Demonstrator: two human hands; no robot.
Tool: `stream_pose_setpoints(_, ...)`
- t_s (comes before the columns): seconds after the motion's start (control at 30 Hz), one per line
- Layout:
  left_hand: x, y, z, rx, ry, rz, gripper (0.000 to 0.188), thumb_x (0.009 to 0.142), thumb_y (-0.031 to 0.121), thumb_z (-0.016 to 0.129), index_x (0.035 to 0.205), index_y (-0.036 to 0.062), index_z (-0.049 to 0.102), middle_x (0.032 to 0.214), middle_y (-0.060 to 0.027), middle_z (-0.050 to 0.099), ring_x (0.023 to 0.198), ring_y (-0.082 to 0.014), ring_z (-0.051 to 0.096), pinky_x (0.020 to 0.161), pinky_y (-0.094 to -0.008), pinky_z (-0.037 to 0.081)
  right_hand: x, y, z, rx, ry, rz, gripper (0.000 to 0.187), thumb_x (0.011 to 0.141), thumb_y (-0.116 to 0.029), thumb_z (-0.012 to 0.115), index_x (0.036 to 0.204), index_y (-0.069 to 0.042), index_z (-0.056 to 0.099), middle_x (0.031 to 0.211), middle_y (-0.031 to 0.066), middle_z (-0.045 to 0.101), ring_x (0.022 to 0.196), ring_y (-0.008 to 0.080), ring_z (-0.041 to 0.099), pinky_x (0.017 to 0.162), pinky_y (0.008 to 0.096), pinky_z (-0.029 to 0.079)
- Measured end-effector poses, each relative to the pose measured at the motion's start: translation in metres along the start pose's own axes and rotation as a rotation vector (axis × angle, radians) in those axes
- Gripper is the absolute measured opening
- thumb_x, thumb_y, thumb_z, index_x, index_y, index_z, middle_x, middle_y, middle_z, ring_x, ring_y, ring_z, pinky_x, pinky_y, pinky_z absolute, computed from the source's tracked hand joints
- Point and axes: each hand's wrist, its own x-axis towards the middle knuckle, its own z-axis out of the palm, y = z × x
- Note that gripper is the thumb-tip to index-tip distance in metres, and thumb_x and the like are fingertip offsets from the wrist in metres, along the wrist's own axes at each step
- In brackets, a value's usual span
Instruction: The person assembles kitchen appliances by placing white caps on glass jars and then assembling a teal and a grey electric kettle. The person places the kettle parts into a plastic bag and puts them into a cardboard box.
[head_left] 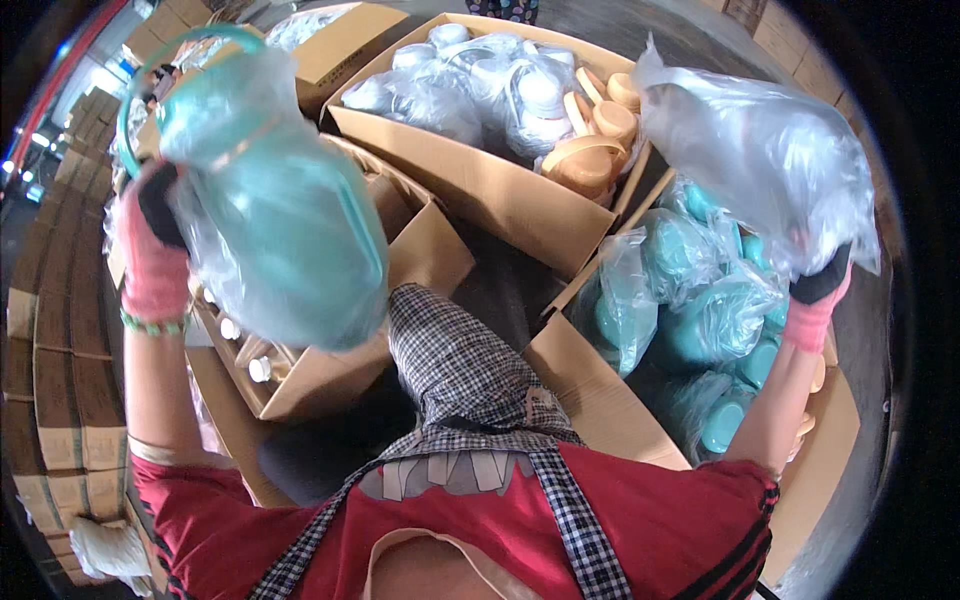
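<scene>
My left hand (158, 240), in a pink glove with dark finger parts, is raised at the left. It grips a teal jug-like container (290, 220) wrapped in clear plastic, with a teal loop handle standing out at its top. Off to the right, my right hand (818, 295) wears a similar glove and is closed on the lower end of a clear plastic bag (750, 150). Whether anything is inside that bag I cannot tell. Below it, several teal containers (710, 315), many of them bagged, lie in an open carton (615, 390).
Ahead, a long open carton (480, 180) holds bagged whitish containers (540, 95) and orange ones (600, 135). Left of my legs stands a carton (330, 375) with white-capped pieces (260, 369). Stacked cardboard boxes (65, 400) line the left side. Raised carton flaps surround me.
</scene>
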Motion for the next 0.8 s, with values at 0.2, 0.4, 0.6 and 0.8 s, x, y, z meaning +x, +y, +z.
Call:
stream_pose_setpoints(0.2, 0.133, 0.018, 0.084, 0.125, 0.157, 0.412, 0.016, 0.074, 0.011, 0.058, 0.087, 0.0015, 0.061, 0.073, -0.0056, 0.059, 0.066, -0.0151, 0.056, 0.064, -0.0270, 0.047, -0.053, 0.031, -0.075, -0.503, -0.087, -0.233, 0.048, 0.067, 0.000, 0.066, 0.111, 0.002, 0.048, 0.107, 0.0125, 0.053, 0.092, 0.0208, 0.053, 0.080, 0.0345, 0.044)
stream_pose_setpoints(0.4, 0.136, -0.007, 0.222, -0.914, 0.312, -0.055, 0.019, 0.069, 0.008, 0.064, 0.085, 0.0008, 0.059, 0.072, -0.0051, 0.059, 0.060, -0.0157, 0.055, 0.056, -0.0274, 0.045, -0.075, 0.028, -0.106, -1.070, -0.195, -0.658, 0.052, 0.071, -0.026, 0.064, 0.113, -0.001, 0.048, 0.112, 0.0163, 0.050, 0.104, 0.0320, 0.047, 0.090, 0.0441, 0.034)
stream_pose_setpoints(0.6, 0.075, -0.046, 0.331, -0.665, 0.040, -0.304, 0.024, 0.065, 0.007, 0.067, 0.086, -0.0004, 0.058, 0.075, -0.0059, 0.059, 0.060, -0.0160, 0.054, 0.057, -0.0273, 0.044, -0.068, -0.024, -0.098, -1.006, -0.071, -0.589, 0.057, 0.072, -0.029, 0.063, 0.115, 0.003, 0.045, 0.114, 0.0207, 0.047, 0.105, 0.0359, 0.044, 0.089, 0.0447, 0.035)
stream_pose_setpoints(0.8, 0.024, -0.141, 0.384, -0.771, -0.195, -0.520, 0.020, 0.066, 0.008, 0.068, 0.082, -0.0009, 0.060, 0.073, -0.0041, 0.060, 0.060, -0.0097, 0.053, 0.056, -0.0250, 0.042, -0.078, -0.012, -0.085, -0.795, -0.053, -0.331, 0.049, 0.076, -0.025, 0.057, 0.114, 0.003, 0.046, 0.113, 0.0181, 0.048, 0.104, 0.0311, 0.045, 0.088, 0.0398, 0.035)
